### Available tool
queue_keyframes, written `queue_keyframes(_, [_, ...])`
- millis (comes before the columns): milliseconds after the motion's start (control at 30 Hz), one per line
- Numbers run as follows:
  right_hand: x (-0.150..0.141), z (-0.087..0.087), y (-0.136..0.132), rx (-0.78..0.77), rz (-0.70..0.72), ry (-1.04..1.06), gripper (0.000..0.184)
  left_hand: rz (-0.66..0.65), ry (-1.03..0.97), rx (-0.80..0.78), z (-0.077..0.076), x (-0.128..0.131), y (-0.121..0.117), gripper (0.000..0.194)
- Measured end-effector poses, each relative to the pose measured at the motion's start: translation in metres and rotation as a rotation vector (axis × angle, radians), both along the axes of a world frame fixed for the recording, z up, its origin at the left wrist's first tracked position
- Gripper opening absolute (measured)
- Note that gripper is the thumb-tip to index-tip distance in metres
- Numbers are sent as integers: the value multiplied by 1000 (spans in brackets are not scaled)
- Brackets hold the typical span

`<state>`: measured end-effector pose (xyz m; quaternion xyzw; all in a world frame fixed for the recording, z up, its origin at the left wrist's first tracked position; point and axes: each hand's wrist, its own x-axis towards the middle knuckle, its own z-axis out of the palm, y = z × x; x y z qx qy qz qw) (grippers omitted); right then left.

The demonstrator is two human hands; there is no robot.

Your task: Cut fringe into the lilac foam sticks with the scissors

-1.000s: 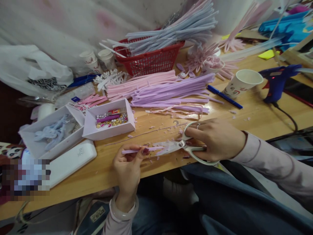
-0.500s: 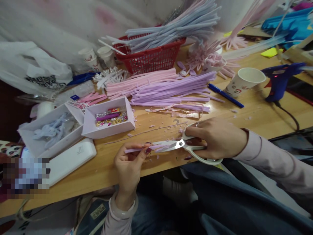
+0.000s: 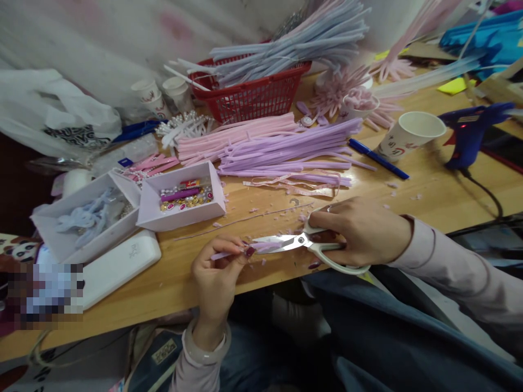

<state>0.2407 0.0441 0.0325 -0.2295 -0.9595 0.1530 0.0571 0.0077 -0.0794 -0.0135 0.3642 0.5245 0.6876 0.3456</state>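
Between thumb and fingers, my left hand (image 3: pixel 218 272) pinches a short piece of purple pipe cleaner (image 3: pixel 265 246), whose right end lies at the scissor blades. My right hand (image 3: pixel 362 231) grips white-handled scissors (image 3: pixel 301 240) with its fingers in the loops. The blades point left and stand slightly apart around the pipe cleaner. Small purple fluff clippings (image 3: pixel 281 213) lie on the wooden table under and behind the blades. Behind the hands is a bundle of long purple pipe cleaners (image 3: pixel 286 146).
Left stand a white box of beads and gems (image 3: pixel 149 220), another white box (image 3: pixel 49 231) and a white power bank (image 3: pixel 122 269). Behind are pink pipe cleaners (image 3: pixel 241 136) and a red basket (image 3: pixel 253 100). Right are a blue marker (image 3: pixel 378 158), a paper cup (image 3: pixel 411 136) and a glue gun (image 3: pixel 468 136).
The pipe cleaner has shifted slightly right in my left fingers, so less of it sticks out on the left. The scissors have hardly moved.
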Motion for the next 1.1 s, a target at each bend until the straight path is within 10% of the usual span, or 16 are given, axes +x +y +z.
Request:
queue_keyframes(700, [10, -13, 4, 95, 46, 34, 21, 49, -76, -23, -1, 1, 2, 23])
queue_keyframes(1100, [17, 7, 3, 104, -96, -64, 32, 28, -42, -35, -2, 1, 1, 21])
